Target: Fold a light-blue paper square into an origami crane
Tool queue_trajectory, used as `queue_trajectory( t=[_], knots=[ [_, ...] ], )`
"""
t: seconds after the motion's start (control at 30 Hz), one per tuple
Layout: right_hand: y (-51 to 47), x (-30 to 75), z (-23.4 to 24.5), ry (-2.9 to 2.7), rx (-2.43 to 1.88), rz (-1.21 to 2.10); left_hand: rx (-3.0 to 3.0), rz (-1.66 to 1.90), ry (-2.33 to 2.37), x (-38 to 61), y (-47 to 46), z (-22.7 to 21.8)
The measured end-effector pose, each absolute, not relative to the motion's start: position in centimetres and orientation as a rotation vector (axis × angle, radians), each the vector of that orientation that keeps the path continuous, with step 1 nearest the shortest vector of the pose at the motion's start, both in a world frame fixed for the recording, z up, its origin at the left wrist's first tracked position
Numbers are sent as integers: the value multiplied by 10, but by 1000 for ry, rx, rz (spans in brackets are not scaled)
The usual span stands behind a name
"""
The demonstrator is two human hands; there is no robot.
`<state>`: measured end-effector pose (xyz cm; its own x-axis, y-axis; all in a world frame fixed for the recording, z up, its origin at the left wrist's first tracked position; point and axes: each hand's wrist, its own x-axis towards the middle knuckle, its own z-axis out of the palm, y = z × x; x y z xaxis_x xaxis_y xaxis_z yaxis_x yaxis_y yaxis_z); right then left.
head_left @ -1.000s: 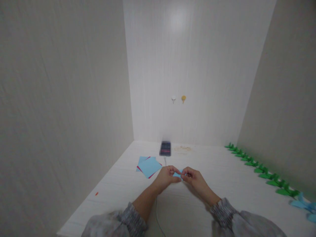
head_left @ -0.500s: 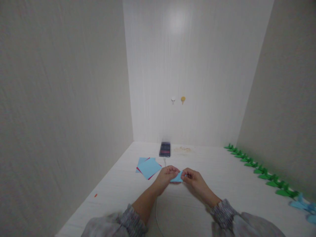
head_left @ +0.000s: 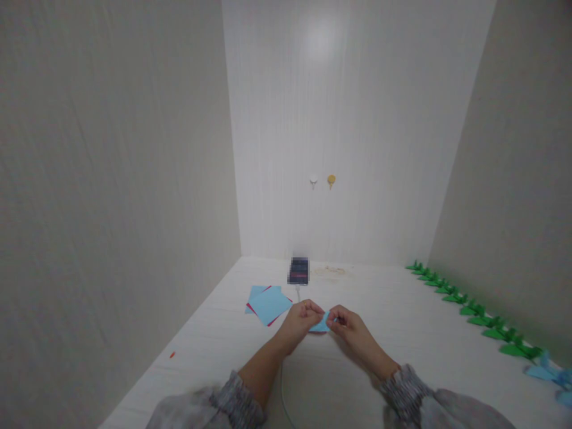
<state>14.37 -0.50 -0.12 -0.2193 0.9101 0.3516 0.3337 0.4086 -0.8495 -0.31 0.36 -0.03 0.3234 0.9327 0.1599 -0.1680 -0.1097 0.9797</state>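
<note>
A small folded piece of blue origami paper [head_left: 320, 325] is held between my two hands, just above the white table. My left hand [head_left: 301, 320] grips its left side, with the thumb lying on top. At its right edge my right hand [head_left: 347, 325] pinches the paper between thumb and fingertips. A dark red line shows along the lower edge of the folded paper. The fingers hide part of the folds.
Left of my hands lie blue and red paper squares [head_left: 269, 305]. Behind stands a phone [head_left: 299, 271] with a white cable [head_left: 283, 387]. Green folded paper figures [head_left: 473, 311] line the right wall, with blue ones [head_left: 547, 369] nearer. An orange scrap [head_left: 172, 355] lies left.
My right fingertips have shifted very slightly left along the paper, and its visible outline has changed a little. Both hands keep their hold.
</note>
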Motion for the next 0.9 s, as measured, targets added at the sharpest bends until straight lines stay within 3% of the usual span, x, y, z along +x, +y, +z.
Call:
queue_trajectory(
  t=[0.9],
  knots=[
    [-8,139,1,-1749,-1193,677,1412,1094,801,-3,3,-6]
  ],
)
